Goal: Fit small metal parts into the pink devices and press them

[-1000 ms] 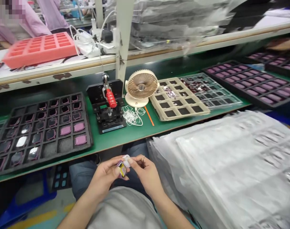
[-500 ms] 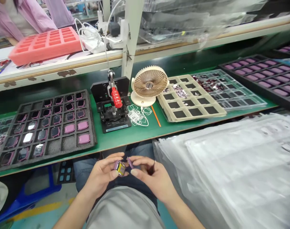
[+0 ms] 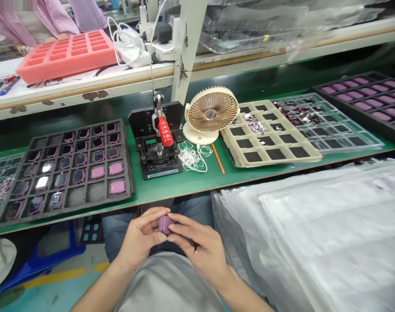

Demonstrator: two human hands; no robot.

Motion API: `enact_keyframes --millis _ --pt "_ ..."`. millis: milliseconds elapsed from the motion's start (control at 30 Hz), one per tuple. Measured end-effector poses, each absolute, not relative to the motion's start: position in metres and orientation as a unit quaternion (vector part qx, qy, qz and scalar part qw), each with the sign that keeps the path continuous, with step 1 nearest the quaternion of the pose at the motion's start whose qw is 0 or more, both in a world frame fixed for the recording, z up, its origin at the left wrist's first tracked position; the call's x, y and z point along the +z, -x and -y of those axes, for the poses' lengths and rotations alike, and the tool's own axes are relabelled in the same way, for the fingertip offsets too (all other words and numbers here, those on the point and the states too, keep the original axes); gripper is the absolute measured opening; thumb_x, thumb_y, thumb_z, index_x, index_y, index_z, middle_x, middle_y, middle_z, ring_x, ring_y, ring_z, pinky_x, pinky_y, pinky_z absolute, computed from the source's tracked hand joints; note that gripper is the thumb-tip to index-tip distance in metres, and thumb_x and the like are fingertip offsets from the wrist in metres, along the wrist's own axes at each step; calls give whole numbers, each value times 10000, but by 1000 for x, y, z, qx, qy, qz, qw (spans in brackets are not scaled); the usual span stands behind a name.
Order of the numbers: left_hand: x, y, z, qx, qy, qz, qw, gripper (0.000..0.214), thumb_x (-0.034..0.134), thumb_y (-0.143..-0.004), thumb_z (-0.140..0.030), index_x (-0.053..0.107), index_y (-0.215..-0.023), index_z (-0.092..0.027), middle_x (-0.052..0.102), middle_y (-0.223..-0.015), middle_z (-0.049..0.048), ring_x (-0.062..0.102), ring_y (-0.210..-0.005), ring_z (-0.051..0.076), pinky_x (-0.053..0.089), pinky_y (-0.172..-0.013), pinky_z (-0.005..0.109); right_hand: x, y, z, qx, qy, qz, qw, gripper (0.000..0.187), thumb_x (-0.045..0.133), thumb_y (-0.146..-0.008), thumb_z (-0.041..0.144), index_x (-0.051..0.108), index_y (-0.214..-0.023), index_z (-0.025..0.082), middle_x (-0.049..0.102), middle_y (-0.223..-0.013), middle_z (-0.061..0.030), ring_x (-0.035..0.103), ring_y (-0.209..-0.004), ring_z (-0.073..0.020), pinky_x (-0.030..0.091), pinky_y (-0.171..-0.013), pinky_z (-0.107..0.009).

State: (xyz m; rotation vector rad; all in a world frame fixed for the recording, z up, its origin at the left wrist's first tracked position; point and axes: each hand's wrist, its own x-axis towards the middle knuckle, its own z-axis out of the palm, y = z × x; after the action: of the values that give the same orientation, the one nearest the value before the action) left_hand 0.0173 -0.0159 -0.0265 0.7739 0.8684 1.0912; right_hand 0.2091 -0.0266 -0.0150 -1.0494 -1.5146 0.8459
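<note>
Over my lap, in front of the bench edge, a small purple smartwatch case (image 3: 165,224) sits between my two hands. My left hand (image 3: 139,237) pinches its left side with thumb and fingers. From the right, my right hand (image 3: 202,242) grips the purple back cover, which now lies against the case; whether it is fully seated I cannot tell. My fingers partly hide the case, and its inside no longer shows. Beyond my hands on the bench stands a black press fixture (image 3: 160,151) with a red handle (image 3: 165,132).
A grey foam tray (image 3: 101,197) of purple watches lies left. Behind are a beige fan (image 3: 212,110), tangled white cord (image 3: 190,157) and an orange stick (image 3: 218,158). Right are a cream parts tray (image 3: 272,145), a clear tray (image 3: 347,141) and plastic sheets (image 3: 314,225). Someone in pink works opposite.
My right hand has brought the purple cover left onto the open case, covering its yellow and silver inside. The view has shifted slightly, so the bench appears a little further right.
</note>
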Motion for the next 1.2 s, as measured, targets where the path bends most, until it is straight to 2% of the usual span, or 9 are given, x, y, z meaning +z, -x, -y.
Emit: enact_keyframes --millis 233,300,433,500,633,833,1033,1200 --pt "-28 -18 14 521 -336 -396 678 482 1002 -676 -279 859 -1136 -263 756 -1279 130 726 -1163 288 583 -1028 376 -27 -205 27 266 400 713 512 532 793 -913 102 727 -1370 367 722 -1361 -70 817 -1013 -255 702 -766 -307" --pt "-28 -20 14 529 -325 -397 676 468 1001 -676 -269 862 -1122 -271 762 -1258 118 730 -1154 282 585 -1021 369 -29 -204 27 255 393 717 516 511 763 -928 86 733 -1373 334 710 -1384 -88 817 -1014 -246 699 -763 -295" --pt "-28 -22 13 525 -323 -393 682 463 993 -691 -282 858 -1133 -268 747 -1254 112 727 -1141 275 596 -986 354 -25 -204 23 302 397 674 545 298 738 -957 109 806 -1206 259 779 -1284 -86 806 -1058 -220 685 -896 -301" --pt "-28 -21 12 526 -343 -389 674 466 988 -703 -284 853 -1148 -265 734 -1242 107 719 -1132 262 590 -990 345 -22 -206 21 301 405 682 530 255 740 -968 138 802 -1189 250 784 -1272 -83 800 -1074 -207 672 -914 -282" --pt "-31 -15 11 514 -402 -384 653 465 961 -747 -245 838 -1194 -281 715 -1224 96 683 -1175 243 556 -1041 334 -24 -214 16 241 380 747 490 295 697 -1013 173 756 -1286 268 760 -1328 -85 788 -1102 -180 647 -831 -224" --pt "-33 -13 9 507 -410 -388 652 458 956 -758 -290 835 -1200 -293 700 -1220 97 680 -1158 255 576 -1015 359 -36 -215 18 195 359 794 451 440 586 -1057 140 627 -1473 276 683 -1449 -131 783 -1099 -169 614 -712 -226" --pt "-32 -11 12 485 -421 -386 662 465 951 -765 -280 829 -1213 -296 677 -1235 99 683 -1127 252 590 -980 364 -34 -212 24 222 364 763 487 409 633 -1022 95 680 -1390 268 709 -1415 -109 761 -1171 -175 631 -869 -240" --pt "-31 -13 13 498 -417 -390 653 446 936 -787 -277 827 -1219 -292 696 -1231 91 682 -1134 235 570 -999 334 -31 -212 27 204 368 791 444 493 563 -1020 71 621 -1471 260 619 -1525 -153 783 -1115 -192 617 -720 -250"
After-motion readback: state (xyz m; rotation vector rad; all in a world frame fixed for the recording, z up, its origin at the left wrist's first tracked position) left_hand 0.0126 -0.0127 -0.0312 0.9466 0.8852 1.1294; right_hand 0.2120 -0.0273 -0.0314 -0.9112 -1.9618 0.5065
